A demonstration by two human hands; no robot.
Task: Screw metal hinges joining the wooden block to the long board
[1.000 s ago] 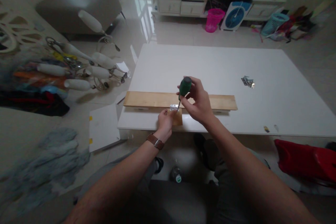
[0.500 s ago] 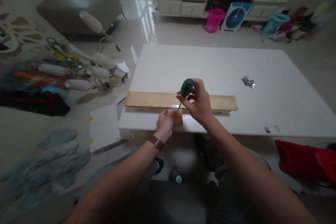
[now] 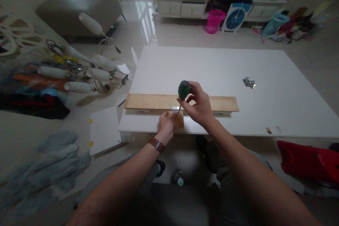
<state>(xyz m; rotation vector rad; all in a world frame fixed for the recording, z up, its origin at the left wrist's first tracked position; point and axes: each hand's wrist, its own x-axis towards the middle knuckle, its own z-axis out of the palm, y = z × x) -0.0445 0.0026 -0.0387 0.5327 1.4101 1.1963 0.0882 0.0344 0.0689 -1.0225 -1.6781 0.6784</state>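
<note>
My right hand (image 3: pixel 197 103) is closed around a screwdriver (image 3: pixel 183 90) with a green handle, its shaft pointing down at a small metal hinge (image 3: pixel 175 109). The hinge lies where a long wooden board (image 3: pixel 148 101) meets a short wooden block (image 3: pixel 179 120). My left hand (image 3: pixel 166 123), below a brown watch strap, grips the block, with thumb and finger close to the hinge and the screwdriver tip. Whether a screw sits under the tip is hidden. The long board lies across the near part of a white table (image 3: pixel 212 67), on low supports.
Several metal hinges (image 3: pixel 249 83) lie in a pile on the table's right side. Small bits (image 3: pixel 268 130) rest near its front edge. A red object (image 3: pixel 309 162) stands at the right, a bottle (image 3: pixel 178 177) between my feet, and a white-shaded lamp (image 3: pixel 97 74) at the left.
The screwdriver handle has tilted more upright and shifted slightly left, with my right hand following. My left hand keeps its hold on the block.
</note>
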